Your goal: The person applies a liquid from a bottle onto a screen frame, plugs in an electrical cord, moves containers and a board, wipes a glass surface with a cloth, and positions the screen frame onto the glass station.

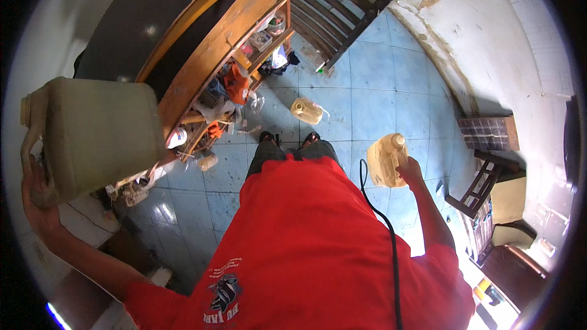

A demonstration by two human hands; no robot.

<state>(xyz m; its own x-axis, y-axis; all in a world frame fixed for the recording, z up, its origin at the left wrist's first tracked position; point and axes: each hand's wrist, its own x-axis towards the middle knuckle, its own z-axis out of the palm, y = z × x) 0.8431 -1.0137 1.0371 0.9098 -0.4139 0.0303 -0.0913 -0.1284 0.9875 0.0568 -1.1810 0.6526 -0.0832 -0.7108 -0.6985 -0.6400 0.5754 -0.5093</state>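
At the far left, a large, cloudy, pale jerry can (pixel 104 137) is raised up close, its capped spout pointing left. My left hand (pixel 40 192) is closed on it at its lower left side, by the handle; part of the fingers is hidden. My right hand (pixel 411 172) is wrapped round the handle of a smaller yellowish plastic jug (pixel 382 157), which hangs beside my right side with its cap upward. A third jug (pixel 307 111), also yellowish, is on the blue tiled floor ahead of my feet.
A wooden shelf unit (pixel 223 30) crammed with bags and small items runs along the left. Beyond it is a dark slatted rack (pixel 333 12). Wooden furniture (pixel 480 183) lines the right wall. A black cable (pixel 385 226) hangs down over my red shirt.
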